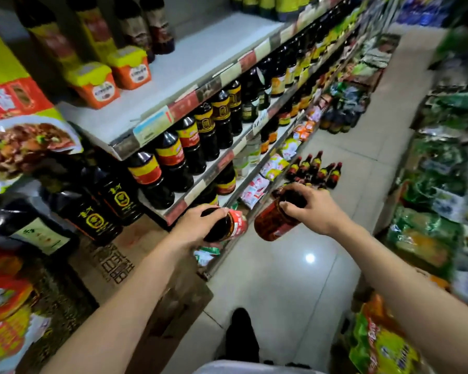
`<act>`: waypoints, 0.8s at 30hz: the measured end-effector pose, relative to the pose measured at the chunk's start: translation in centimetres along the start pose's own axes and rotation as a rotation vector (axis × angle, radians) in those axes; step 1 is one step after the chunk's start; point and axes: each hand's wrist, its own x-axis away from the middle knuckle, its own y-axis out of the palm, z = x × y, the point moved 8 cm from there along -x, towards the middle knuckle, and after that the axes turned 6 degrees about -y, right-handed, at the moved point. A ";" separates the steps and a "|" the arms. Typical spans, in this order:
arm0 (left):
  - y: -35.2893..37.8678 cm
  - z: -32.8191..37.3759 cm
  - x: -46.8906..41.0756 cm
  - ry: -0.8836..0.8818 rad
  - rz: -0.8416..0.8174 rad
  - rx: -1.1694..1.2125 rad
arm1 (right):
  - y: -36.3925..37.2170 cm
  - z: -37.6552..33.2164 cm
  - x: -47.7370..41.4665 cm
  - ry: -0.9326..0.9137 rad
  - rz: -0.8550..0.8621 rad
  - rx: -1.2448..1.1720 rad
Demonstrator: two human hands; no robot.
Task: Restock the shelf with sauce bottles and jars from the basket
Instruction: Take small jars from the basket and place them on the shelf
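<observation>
"Below the white shelf [206, 55], what does the person carry?"

"Two jars, one to each hand. The left hand [197, 225] has its fingers wrapped round a dark jar [237, 225] with a red label. The right hand [316, 209] curls over the lid of a reddish jar [273, 225], which is tilted. Both hang lower than that shelf and out from its front edge, just beside each other."

"So how far along is the restocking?"

"Early or midway, by the look of it. Neither jar is set down yet, and the white shelf has a wide bare stretch beside the orange tubs [114, 76] at its back."

"And what is left?"

"Hard to say. The basket is out of view. Small bottles [314, 171] stand on the floor, well below the shelf and farther along; whether they belong to this job cannot be told."
</observation>
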 end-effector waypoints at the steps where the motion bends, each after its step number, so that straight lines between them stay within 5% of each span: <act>1: 0.4 0.8 -1.0 -0.003 -0.019 -0.004 | -0.4 0.5 -1.0 0.013 0.008 -0.002; 11: -0.1 11.2 -11.8 0.080 -0.070 -0.069 | -4.9 2.3 -13.7 0.043 0.099 -0.014; 24: -2.8 22.7 -17.4 0.206 0.031 -0.137 | -11.8 0.7 -29.3 -0.233 0.064 0.021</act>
